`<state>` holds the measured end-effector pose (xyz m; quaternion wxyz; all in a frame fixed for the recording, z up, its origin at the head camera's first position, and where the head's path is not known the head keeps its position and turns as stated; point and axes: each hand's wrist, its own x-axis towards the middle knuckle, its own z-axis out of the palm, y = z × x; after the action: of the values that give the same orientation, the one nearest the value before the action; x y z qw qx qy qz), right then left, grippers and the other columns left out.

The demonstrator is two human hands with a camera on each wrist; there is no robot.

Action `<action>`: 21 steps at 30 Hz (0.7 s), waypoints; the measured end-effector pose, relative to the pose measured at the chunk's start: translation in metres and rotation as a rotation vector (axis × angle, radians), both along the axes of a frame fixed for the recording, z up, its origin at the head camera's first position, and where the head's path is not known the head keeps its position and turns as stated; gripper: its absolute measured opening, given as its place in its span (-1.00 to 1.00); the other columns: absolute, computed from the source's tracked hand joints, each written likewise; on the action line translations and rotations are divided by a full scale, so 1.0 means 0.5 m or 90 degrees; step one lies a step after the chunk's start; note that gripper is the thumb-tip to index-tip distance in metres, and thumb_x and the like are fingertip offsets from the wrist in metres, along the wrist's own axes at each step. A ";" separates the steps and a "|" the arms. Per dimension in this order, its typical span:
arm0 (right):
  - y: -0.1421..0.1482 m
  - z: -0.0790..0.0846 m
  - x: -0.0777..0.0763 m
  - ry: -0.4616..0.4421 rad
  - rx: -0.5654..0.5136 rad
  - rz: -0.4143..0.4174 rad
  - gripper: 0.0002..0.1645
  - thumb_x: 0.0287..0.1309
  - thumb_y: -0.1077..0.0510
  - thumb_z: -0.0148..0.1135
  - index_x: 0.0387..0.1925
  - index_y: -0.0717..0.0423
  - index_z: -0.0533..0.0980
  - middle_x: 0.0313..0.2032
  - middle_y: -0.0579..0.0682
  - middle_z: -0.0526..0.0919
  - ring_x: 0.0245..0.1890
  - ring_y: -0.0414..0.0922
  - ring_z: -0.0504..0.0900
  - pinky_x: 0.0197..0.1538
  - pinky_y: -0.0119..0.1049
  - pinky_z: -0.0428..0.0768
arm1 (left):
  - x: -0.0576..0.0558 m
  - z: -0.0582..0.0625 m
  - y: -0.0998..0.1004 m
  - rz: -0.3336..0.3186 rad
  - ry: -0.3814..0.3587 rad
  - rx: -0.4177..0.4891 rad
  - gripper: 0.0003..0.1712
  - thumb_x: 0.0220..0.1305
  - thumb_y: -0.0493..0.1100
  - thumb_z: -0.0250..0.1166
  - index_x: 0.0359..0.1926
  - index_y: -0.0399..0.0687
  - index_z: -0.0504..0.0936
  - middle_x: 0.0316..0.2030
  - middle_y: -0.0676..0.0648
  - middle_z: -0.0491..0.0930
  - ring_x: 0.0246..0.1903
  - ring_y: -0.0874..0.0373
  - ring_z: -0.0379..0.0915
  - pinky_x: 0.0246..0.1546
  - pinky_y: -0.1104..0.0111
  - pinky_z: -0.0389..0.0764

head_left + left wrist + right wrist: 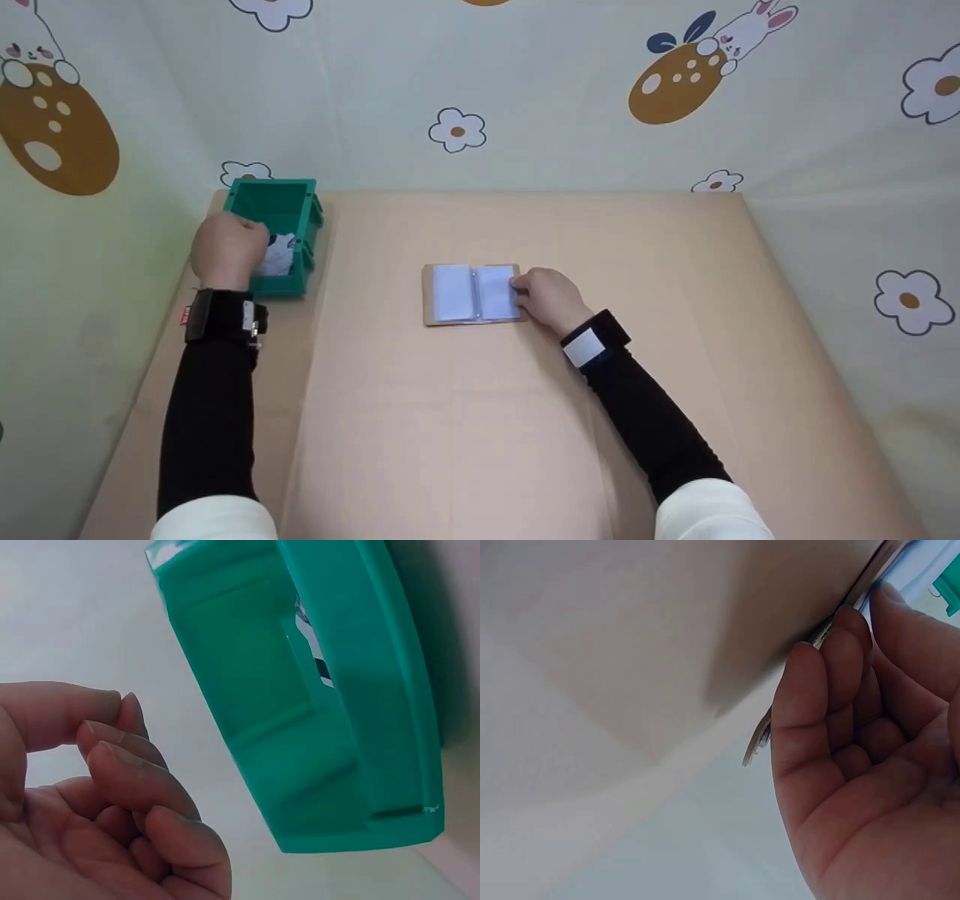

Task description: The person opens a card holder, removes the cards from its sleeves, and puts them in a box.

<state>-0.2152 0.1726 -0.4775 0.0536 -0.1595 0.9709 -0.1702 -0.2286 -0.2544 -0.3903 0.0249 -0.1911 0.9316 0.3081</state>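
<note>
A small card album point(454, 294) with a brown cover lies open on the table, clear or pale sleeves showing on both sides of its centre binding. My right hand point(553, 298) pinches its right edge, thumb on top and fingers beneath. In the right wrist view the album's thin edge point(757, 739) shows beside the fingers. My left hand point(112, 802) is over the near left side of a green bin point(306, 225), fingers curled and thumb against the index finger; nothing is visible between them. Pale pieces with dark marks point(277, 255) lie inside the bin, partly hidden by this hand.
The bin stands at the far left corner of the tan-covered table point(450, 435). A printed curtain point(375, 90) with flowers and rabbits hangs behind and along both sides. A small red tag point(186, 315) shows at the left table edge.
</note>
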 end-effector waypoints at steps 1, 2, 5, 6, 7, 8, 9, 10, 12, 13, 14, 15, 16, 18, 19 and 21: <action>0.001 -0.001 0.000 0.003 -0.001 0.002 -0.66 0.18 0.25 0.34 0.02 0.16 0.67 -0.16 0.16 0.70 -0.16 0.05 0.65 -0.03 -0.09 0.55 | 0.001 0.000 0.005 -0.004 0.007 -0.002 -0.61 0.40 -0.12 -0.06 -0.59 -0.16 0.30 -0.70 0.00 0.18 -0.59 0.03 0.25 -0.50 0.23 0.21; 0.001 -0.002 0.000 0.006 -0.001 0.004 -0.67 0.17 0.24 0.35 0.00 0.16 0.67 -0.18 0.16 0.70 -0.18 0.05 0.65 -0.05 -0.09 0.55 | 0.003 0.000 0.010 -0.010 0.014 -0.002 -0.61 0.40 -0.11 -0.06 -0.58 -0.16 0.30 -0.70 0.00 0.18 -0.58 0.02 0.25 -0.50 0.23 0.21; 0.002 -0.004 -0.001 0.015 -0.001 0.008 -0.69 0.16 0.23 0.36 -0.03 0.14 0.69 -0.23 0.14 0.69 -0.23 0.04 0.63 -0.08 -0.08 0.55 | 0.009 0.003 0.033 -0.028 0.042 -0.005 -0.61 0.40 -0.11 -0.05 -0.59 -0.15 0.30 -0.69 -0.01 0.20 -0.56 0.01 0.25 -0.50 0.22 0.20; 0.002 -0.004 -0.001 0.018 -0.001 0.009 -0.70 0.16 0.23 0.36 -0.05 0.14 0.69 -0.24 0.13 0.69 -0.25 0.04 0.63 -0.09 -0.08 0.55 | 0.011 0.004 0.042 -0.035 0.052 -0.005 -0.62 0.39 -0.12 -0.05 -0.59 -0.14 0.31 -0.69 -0.01 0.22 -0.56 0.01 0.26 -0.51 0.22 0.21; 0.003 -0.004 -0.001 0.019 0.000 0.009 -0.71 0.15 0.23 0.37 -0.06 0.13 0.70 -0.25 0.13 0.69 -0.26 0.03 0.62 -0.10 -0.08 0.55 | 0.013 0.005 0.052 -0.043 0.064 -0.006 -0.63 0.38 -0.13 -0.05 -0.59 -0.14 0.31 -0.68 -0.02 0.23 -0.57 0.01 0.26 -0.51 0.22 0.21; 0.003 -0.004 -0.002 0.018 -0.001 0.008 -0.71 0.15 0.23 0.37 -0.05 0.13 0.70 -0.25 0.13 0.69 -0.26 0.03 0.62 -0.09 -0.08 0.55 | 0.015 0.006 0.063 -0.051 0.077 -0.008 -0.64 0.37 -0.14 -0.05 -0.59 -0.14 0.33 -0.67 -0.03 0.26 -0.56 0.01 0.28 -0.52 0.22 0.22; 0.002 -0.004 -0.002 0.017 -0.003 0.007 -0.71 0.15 0.23 0.37 -0.05 0.13 0.70 -0.25 0.13 0.69 -0.26 0.03 0.62 -0.09 -0.08 0.55 | 0.017 0.007 0.075 -0.057 0.088 -0.013 -0.64 0.36 -0.14 -0.04 -0.59 -0.14 0.34 -0.65 -0.04 0.30 -0.56 0.00 0.30 -0.53 0.22 0.23; 0.002 -0.003 -0.002 0.016 -0.003 0.007 -0.70 0.15 0.23 0.37 -0.05 0.13 0.69 -0.24 0.13 0.69 -0.25 0.04 0.62 -0.09 -0.08 0.55 | 0.019 0.008 0.089 -0.063 0.101 -0.017 -0.65 0.36 -0.14 -0.04 -0.57 -0.15 0.37 -0.63 -0.06 0.33 -0.55 -0.01 0.32 -0.53 0.22 0.24; 0.002 -0.003 -0.002 0.012 -0.003 0.005 -0.69 0.16 0.23 0.36 -0.03 0.13 0.69 -0.22 0.14 0.69 -0.23 0.04 0.63 -0.07 -0.08 0.55 | 0.023 0.008 0.116 -0.082 0.116 -0.015 -0.67 0.39 -0.12 -0.02 -0.49 -0.19 0.45 -0.55 -0.11 0.41 -0.50 -0.04 0.37 -0.51 0.21 0.29; 0.002 -0.002 -0.001 0.010 -0.002 0.003 -0.68 0.16 0.23 0.36 -0.02 0.14 0.68 -0.20 0.15 0.70 -0.21 0.04 0.64 -0.06 -0.08 0.55 | 0.025 0.007 0.130 -0.092 0.124 -0.016 -0.67 0.40 -0.11 0.00 -0.44 -0.21 0.49 -0.52 -0.13 0.43 -0.48 -0.05 0.38 -0.49 0.21 0.31; 0.002 -0.002 -0.001 0.007 -0.003 0.000 -0.67 0.16 0.24 0.36 0.00 0.14 0.68 -0.18 0.15 0.70 -0.20 0.04 0.64 -0.06 -0.08 0.55 | 0.027 0.005 0.144 -0.102 0.128 -0.013 -0.67 0.41 -0.11 0.01 -0.39 -0.23 0.53 -0.49 -0.16 0.46 -0.45 -0.06 0.40 -0.48 0.20 0.34; 0.002 -0.002 -0.001 0.004 -0.003 -0.002 -0.66 0.16 0.24 0.35 0.01 0.14 0.67 -0.16 0.15 0.70 -0.19 0.03 0.64 -0.05 -0.08 0.55 | 0.029 0.003 0.158 -0.114 0.132 -0.011 -0.68 0.43 -0.10 0.02 -0.34 -0.25 0.55 -0.47 -0.17 0.48 -0.44 -0.08 0.42 -0.46 0.19 0.37; 0.002 -0.002 -0.001 0.002 -0.003 -0.005 -0.64 0.16 0.24 0.35 0.02 0.14 0.66 -0.14 0.16 0.70 -0.18 0.03 0.64 -0.04 -0.08 0.55 | 0.030 -0.001 0.172 -0.128 0.137 -0.008 -0.69 0.43 -0.11 0.04 -0.28 -0.26 0.58 -0.45 -0.18 0.51 -0.42 -0.08 0.44 -0.43 0.19 0.39; 0.002 -0.003 -0.001 -0.002 -0.004 -0.010 -0.63 0.15 0.25 0.35 0.03 0.14 0.66 -0.12 0.16 0.70 -0.16 0.04 0.64 -0.03 -0.09 0.55 | 0.033 -0.010 0.197 -0.155 0.146 -0.012 -0.70 0.42 -0.12 0.07 -0.24 -0.28 0.60 -0.43 -0.19 0.54 -0.42 -0.08 0.46 -0.41 0.17 0.43; 0.002 -0.003 -0.001 -0.002 -0.005 -0.011 -0.63 0.15 0.25 0.35 0.03 0.14 0.66 -0.11 0.17 0.69 -0.16 0.04 0.64 -0.03 -0.08 0.55 | 0.034 -0.016 0.209 -0.169 0.150 -0.013 -0.70 0.42 -0.13 0.08 -0.21 -0.29 0.61 -0.42 -0.19 0.56 -0.41 -0.08 0.48 -0.39 0.16 0.45; 0.003 -0.005 -0.002 0.000 -0.004 -0.010 -0.63 0.15 0.26 0.34 0.03 0.14 0.66 -0.11 0.17 0.69 -0.15 0.05 0.65 -0.03 -0.08 0.55 | 0.036 -0.028 0.232 -0.193 0.150 -0.018 -0.72 0.41 -0.14 0.10 -0.21 -0.28 0.62 -0.40 -0.19 0.59 -0.42 -0.06 0.49 -0.37 0.16 0.48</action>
<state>-0.2161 0.1740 -0.4798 0.0516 -0.1522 0.9716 -0.1738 -0.2107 -0.1384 -0.4044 -0.0406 -0.0119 0.9504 0.3082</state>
